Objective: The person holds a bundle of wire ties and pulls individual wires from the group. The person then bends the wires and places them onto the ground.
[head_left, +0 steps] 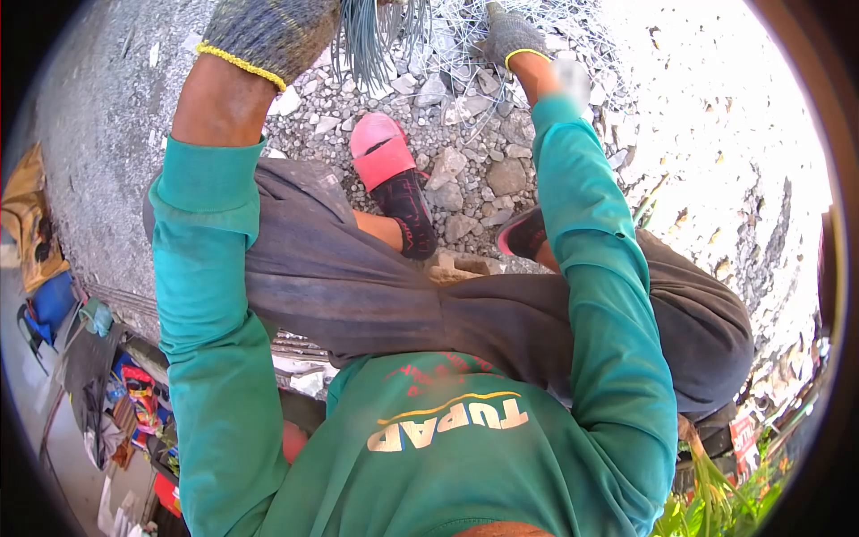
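Observation:
At the top edge, my left hand (273, 36) wears a grey knit glove with a yellow cuff. Its fingers are partly cut off by the frame, but they appear closed around a bundle of thin grey wires (365, 45) that hangs down beside it. My right hand (514, 39), in a matching glove, reaches low over a loose tangle of wire (456, 38) on the stones. Its fingers look curled in at the wire, though their tips are hard to make out.
Broken stones and gravel (465, 170) cover the ground between my feet. A pink slipper (380, 148) is on one foot over a dark sock. To the left lie a brown bag (34, 215) and assorted colourful items (139, 394). Green leaves (716, 492) grow at lower right.

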### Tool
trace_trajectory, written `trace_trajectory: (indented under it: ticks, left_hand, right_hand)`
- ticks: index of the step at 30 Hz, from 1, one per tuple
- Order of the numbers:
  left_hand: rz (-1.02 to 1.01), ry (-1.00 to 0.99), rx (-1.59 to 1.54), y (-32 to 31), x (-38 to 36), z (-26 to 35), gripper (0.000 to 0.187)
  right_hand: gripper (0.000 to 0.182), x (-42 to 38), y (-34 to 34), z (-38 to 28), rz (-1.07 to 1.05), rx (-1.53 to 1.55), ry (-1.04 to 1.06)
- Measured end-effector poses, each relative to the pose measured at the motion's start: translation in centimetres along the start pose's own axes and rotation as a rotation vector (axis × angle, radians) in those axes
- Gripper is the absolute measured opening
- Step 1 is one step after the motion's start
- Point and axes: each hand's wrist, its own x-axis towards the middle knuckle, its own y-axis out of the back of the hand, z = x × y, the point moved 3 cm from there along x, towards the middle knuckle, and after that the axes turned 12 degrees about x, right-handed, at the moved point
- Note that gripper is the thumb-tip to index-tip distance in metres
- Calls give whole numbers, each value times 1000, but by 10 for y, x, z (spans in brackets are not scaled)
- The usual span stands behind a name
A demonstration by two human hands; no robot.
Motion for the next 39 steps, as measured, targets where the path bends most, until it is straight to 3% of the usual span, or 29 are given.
trace_trajectory:
  ticks: [3, 5, 7, 9, 10, 11, 13, 14, 15, 17, 18, 21, 22, 25, 26, 31, 34, 36, 39]
  left_hand:
    - [-27, -5, -13, 0, 1, 0, 47]
    - [-38, -11, -21, 0, 2, 1, 47]
    - [-47, -18, -29, 2, 2, 1, 47]
    - [-46, -29, -71, 5, 1, -1, 47]
    - [-45, -28, -72, 6, 1, -2, 47]
    - [-29, -25, -59, 7, 1, -1, 47]
    - [-8, -27, -50, 8, -1, 0, 47]
    - [-6, -38, -62, 9, -2, 0, 49]
    - [-5, -48, -74, 9, -3, 1, 50]
    - [-11, -65, -73, 6, -3, 5, 49]
    - [-17, -77, -70, 5, -2, 6, 49]
    - [-11, -80, -58, 3, -2, 8, 46]
    - [-9, -84, -59, 3, -2, 7, 46]
    - [2, -64, -59, 3, 1, 2, 43]
    - [-4, -59, -70, 3, 2, 0, 43]
    - [-6, -66, -53, 6, 10, -3, 40]
    - [-46, -38, -13, 1, 11, 4, 36]
    - [55, -62, -90, 1, 10, 6, 32]
    - [-34, -167, -87, 4, 17, 7, 35]
  right_hand:
    - [34, 2, 3, -7, 51, -30, 22]
    - [38, 1, 1, -15, -114, -302, 16]
    - [32, -4, -2, -13, -42, -237, 29]
    - [34, -2, -7, 1, -79, 45, -45]
    - [47, 20, -31, 30, -118, 156, 24]
    - [47, 15, -27, 26, -119, 152, 26]
    - [72, -2, -8, 12, -70, 313, -67]
    - [88, -6, -4, 2, -240, 230, -113]
    - [88, -17, -5, -7, -240, 229, -111]
    - [81, -38, 1, -25, -79, -22, -45]
    - [73, -44, 3, -29, -135, -95, -13]
    - [65, -45, -10, -23, -112, -158, 21]
    - [52, -42, -14, -21, -67, -173, 41]
    - [40, -33, -16, -12, -175, -183, -15]
    - [35, -34, -13, -10, -126, -151, 16]
    - [31, -45, 32, -18, -64, -212, 107]
    - [26, -54, 63, -24, 80, -164, 202]
    - [26, -52, 82, -24, 115, -139, 240]
    - [27, -53, 113, -29, 160, -125, 255]
